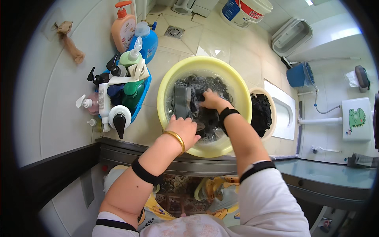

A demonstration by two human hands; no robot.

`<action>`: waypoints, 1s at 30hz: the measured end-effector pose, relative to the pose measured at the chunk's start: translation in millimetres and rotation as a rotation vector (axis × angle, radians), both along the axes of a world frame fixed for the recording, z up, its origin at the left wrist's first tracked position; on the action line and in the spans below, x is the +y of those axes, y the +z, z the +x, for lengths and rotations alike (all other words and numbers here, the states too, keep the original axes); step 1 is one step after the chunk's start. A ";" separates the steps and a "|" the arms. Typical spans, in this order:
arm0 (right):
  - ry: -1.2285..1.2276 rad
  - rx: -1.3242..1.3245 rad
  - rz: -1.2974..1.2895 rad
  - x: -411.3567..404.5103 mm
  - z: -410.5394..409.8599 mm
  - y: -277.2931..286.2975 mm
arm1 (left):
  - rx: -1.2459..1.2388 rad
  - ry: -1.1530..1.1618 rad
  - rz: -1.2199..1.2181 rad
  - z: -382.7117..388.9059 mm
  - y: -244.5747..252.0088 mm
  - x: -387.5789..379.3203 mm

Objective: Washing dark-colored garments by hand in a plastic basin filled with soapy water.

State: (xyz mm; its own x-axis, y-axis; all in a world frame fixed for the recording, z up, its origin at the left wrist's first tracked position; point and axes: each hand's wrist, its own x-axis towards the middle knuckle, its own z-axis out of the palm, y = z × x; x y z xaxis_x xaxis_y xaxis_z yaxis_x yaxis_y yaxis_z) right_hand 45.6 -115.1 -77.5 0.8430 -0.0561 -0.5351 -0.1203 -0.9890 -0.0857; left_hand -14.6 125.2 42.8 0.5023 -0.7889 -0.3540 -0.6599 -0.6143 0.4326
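Observation:
A round yellow plastic basin (205, 60) holds water and dark wet cloth (207, 115), with a grey piece (182, 102) at its left side. My left hand (185, 129), with a gold bangle at the wrist, is at the basin's near left part, its fingers spread over the edge of the cloth. Further in, my right hand (213, 100) reaches down onto the dark cloth, with black bands on the wrist and forearm. Its fingertips are partly hidden in the cloth and splashing water, so its hold cannot be told.
A smaller basin (274, 124) of black cloth (261, 115) touches the yellow one's right side, beside a squat toilet (285, 114). Pump bottles crowd a blue basket (145, 97) on the left. A floor drain (174, 32) and a white bucket (244, 14) lie beyond. A dark door sill (189, 166) runs nearer me.

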 end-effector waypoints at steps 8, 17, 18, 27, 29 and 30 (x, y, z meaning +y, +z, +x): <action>-0.208 -0.387 0.315 -33.3 -35.8 114.0 | -0.032 0.023 -0.043 11.3 -5.2 0.9; -0.118 -0.522 0.492 -24.5 -24.2 322.8 | -0.004 0.014 -0.089 6.6 -3.0 -10.3; -0.128 -0.527 0.562 -22.4 -23.2 334.0 | -0.008 0.012 -0.095 5.4 -3.4 -9.9; -0.490 -0.464 0.645 -37.5 -9.7 207.4 | 0.030 0.006 0.013 9.2 -9.6 -13.7; -0.624 -0.377 0.628 -39.8 -12.8 145.1 | 0.038 0.037 -0.016 10.5 -10.3 -16.5; -0.509 -0.565 0.672 -30.6 -13.4 107.9 | 0.046 0.060 -0.024 10.9 -11.3 -17.7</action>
